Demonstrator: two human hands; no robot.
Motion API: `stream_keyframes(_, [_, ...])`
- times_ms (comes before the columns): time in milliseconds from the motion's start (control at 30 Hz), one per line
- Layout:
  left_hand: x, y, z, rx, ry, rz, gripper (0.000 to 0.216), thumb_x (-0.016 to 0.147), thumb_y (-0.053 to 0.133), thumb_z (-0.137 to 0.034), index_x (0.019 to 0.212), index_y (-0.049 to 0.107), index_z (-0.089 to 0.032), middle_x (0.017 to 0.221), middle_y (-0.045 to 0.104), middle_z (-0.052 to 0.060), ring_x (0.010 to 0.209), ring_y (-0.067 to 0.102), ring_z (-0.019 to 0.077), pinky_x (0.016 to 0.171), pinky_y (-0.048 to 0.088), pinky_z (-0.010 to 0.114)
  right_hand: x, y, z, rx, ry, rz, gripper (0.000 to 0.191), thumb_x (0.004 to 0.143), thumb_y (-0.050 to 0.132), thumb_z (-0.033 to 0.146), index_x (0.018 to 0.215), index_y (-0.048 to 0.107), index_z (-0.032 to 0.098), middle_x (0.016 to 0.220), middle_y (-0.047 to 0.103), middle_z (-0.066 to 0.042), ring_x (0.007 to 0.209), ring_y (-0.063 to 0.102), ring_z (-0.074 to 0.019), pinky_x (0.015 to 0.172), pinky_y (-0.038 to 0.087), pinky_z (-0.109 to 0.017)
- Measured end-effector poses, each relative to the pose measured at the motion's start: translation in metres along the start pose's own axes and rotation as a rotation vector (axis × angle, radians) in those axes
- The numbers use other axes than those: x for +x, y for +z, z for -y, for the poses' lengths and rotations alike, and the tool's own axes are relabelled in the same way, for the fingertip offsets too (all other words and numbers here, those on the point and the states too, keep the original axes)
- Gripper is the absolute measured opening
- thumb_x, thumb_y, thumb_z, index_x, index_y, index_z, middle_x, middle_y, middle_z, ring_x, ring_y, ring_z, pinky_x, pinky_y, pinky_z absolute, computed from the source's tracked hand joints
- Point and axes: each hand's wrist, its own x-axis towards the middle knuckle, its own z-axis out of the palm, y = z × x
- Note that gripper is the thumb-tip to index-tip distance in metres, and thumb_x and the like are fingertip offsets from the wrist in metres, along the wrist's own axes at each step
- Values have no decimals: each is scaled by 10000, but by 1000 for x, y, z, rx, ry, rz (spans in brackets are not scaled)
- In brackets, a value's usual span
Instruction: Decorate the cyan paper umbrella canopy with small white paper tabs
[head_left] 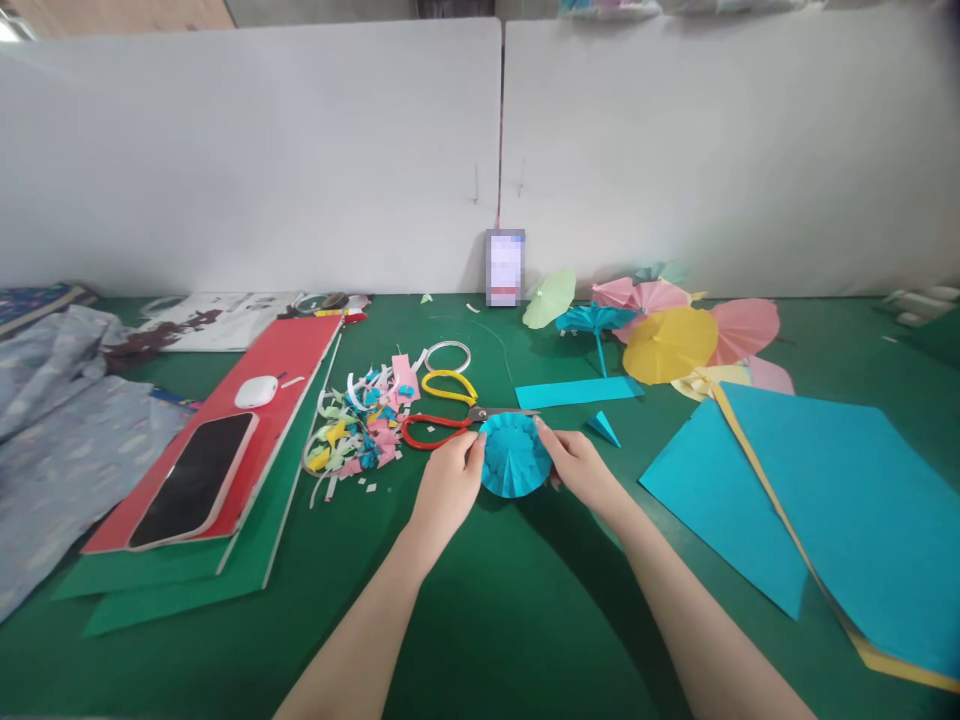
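Observation:
Between my two hands is a round, pleated blue paper disc (515, 458), held up above the green table. My left hand (452, 470) pinches its left edge with the thumb on top. At the opposite edge, my right hand (576, 462) grips it the same way; some fingers are hidden behind it. Just beyond the disc lie scissors (442, 432) with one red and one yellow handle, their blades partly behind the paper. A small folded blue paper cone (604, 429) and a blue paper strip (577, 391) rest to the right.
Paper scraps (367, 420) are heaped left of the scissors. Farther left, a phone (195, 480) and white earbud case (256, 391) sit on a red board (292, 350). Several paper umbrellas (670, 345) stand back right, near blue sheets (862, 500). Another phone (505, 268) leans on the white partition.

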Motion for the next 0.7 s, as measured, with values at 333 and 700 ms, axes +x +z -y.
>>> stream_keyframes(333, [-3, -20, 6, 244, 148, 159, 510, 903, 385, -478, 1334, 423, -208, 614, 606, 5, 564, 609, 186, 503, 427, 246, -11, -26, 5, -525, -94, -170, 290, 907, 493, 396, 1014, 603, 151, 958, 650, -55, 812, 633, -170, 737, 513, -376])
stream_keyframes(700, [-20, -3, 29, 376, 543, 238, 609, 936, 350, -444, 1449, 89, -247, 1504, 240, 53, 1381, 204, 190, 1121, 221, 398, -34, -12, -31, -692, -646, 18, 688, 886, 465, 471, 1456, 185, 208, 1494, 294, -75, 1379, 221, -206, 1131, 176, -463])
